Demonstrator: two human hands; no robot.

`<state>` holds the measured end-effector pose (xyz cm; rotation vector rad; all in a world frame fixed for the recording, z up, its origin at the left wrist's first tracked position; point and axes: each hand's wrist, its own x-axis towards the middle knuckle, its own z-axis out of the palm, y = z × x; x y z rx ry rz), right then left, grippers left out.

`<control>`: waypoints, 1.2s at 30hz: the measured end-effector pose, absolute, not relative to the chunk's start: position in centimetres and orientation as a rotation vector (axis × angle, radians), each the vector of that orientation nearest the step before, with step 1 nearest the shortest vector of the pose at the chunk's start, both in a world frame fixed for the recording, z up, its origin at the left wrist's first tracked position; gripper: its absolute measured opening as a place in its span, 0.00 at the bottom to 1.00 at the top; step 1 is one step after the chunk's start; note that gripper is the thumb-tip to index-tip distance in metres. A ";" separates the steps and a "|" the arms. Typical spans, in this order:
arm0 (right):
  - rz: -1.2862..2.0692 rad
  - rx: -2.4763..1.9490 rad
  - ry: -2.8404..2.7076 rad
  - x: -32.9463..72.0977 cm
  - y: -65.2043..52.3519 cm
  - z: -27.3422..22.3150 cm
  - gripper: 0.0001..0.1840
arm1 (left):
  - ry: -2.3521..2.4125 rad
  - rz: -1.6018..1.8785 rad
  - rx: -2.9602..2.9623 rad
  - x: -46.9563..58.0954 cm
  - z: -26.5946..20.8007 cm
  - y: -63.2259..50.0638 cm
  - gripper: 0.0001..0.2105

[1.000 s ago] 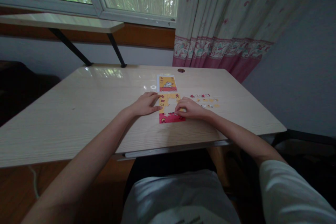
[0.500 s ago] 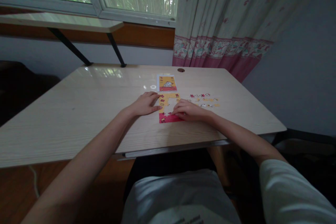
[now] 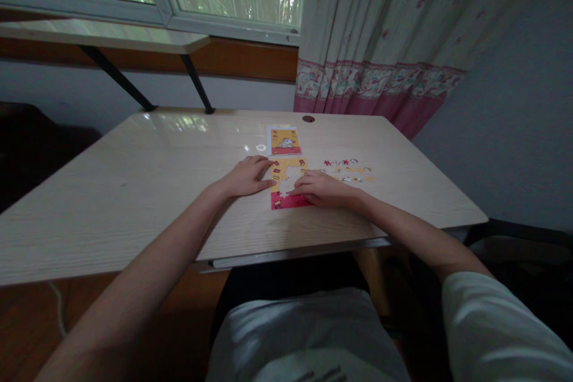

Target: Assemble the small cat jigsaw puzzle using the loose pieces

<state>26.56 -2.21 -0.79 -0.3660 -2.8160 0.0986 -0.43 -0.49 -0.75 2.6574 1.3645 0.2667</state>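
A partly assembled jigsaw puzzle (image 3: 290,200), yellow above and red below, lies flat on the desk with a pale gap in its middle. My left hand (image 3: 248,176) rests open at its left edge, fingers spread, the fingertips touching the yellow border. Over the puzzle's lower right part is my right hand (image 3: 320,188), its fingers closed together at the red lower rim of the gap, on a puzzle piece mostly hidden beneath them. Just behind the puzzle lies a picture card (image 3: 285,142) with a white animal on yellow and red.
Several loose puzzle pieces (image 3: 342,162) lie in rows right of the puzzle, some partly behind my right hand. The pale wooden desk (image 3: 156,191) has a round cable hole (image 3: 308,119) at its back. A raised shelf (image 3: 134,39) on black legs stands at the back left.
My right fingertips have shifted very slightly at the lower rim of the gap, covering a small red bit seen there before. My left hand stays in place.
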 end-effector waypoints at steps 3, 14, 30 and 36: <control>-0.017 -0.357 -2.854 26.5 -2.4 -0.6 0.16 | 1.373 0.260 2.658 -0.4 -0.6 -0.6 0.32; 0.049 -0.391 -2.834 26.2 -2.7 -0.6 0.16 | 1.374 0.268 2.636 -0.7 -1.3 -0.2 0.32; 0.037 -1.197 -2.528 35.2 4.7 0.1 0.14 | 1.342 0.333 2.617 -0.8 -1.5 0.0 0.32; 0.061 -1.159 -2.562 35.0 5.0 -0.4 0.15 | 1.333 0.360 2.622 -0.9 -1.6 0.0 0.31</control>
